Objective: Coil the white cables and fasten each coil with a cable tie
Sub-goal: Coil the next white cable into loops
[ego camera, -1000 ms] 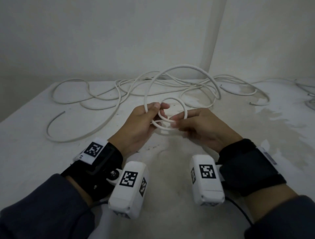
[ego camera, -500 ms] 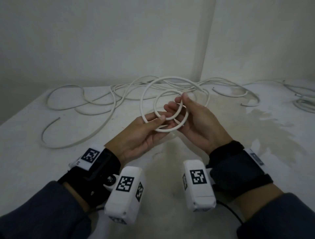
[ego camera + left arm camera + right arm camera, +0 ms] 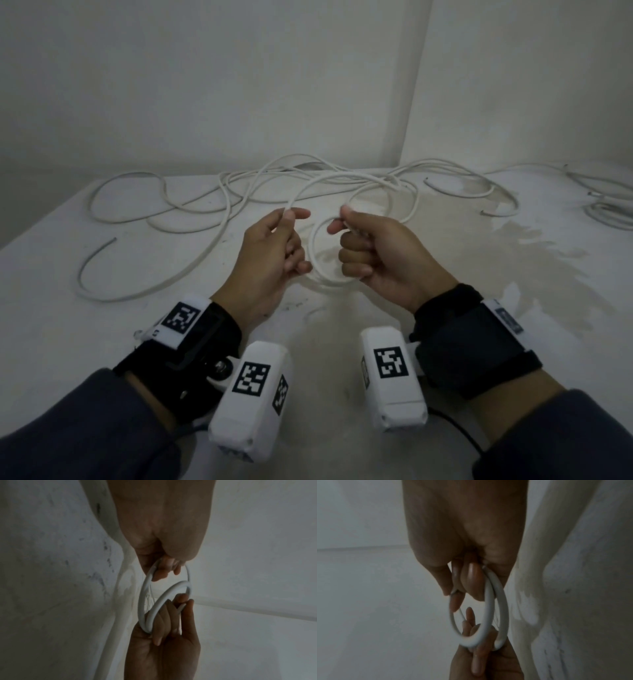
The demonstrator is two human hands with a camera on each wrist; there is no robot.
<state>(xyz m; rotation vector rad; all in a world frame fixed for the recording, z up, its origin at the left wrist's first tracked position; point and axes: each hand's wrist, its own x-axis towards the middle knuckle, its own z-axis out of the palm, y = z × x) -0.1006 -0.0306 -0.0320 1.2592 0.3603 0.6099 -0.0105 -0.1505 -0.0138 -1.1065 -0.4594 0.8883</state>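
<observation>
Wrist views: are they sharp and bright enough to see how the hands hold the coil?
Left wrist view: dim, grainy, yet the coil reads clearly between both hands. Right wrist view: darker, soft, with motion blur on the coil's left edge. Head view: dim, even light; left hand and right hand legible.

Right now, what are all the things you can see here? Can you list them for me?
Small coil: one, white, a few loops of cable held up between the two hands.
Loose cables: several, count unclear, white, tangled on the table behind the hands.
More cable: a small bunch, white, at the table's far right edge.
Table: one, whitish and stained, under everything.
Walls: pale, meeting in a corner behind the table.
Cable ties: none that I can make out.
Wrist cameras: two, white with black square markers, on black straps.
Sleeves: two, dark.
Left hand: pinches the cable.
Right hand: grips the coil.
</observation>
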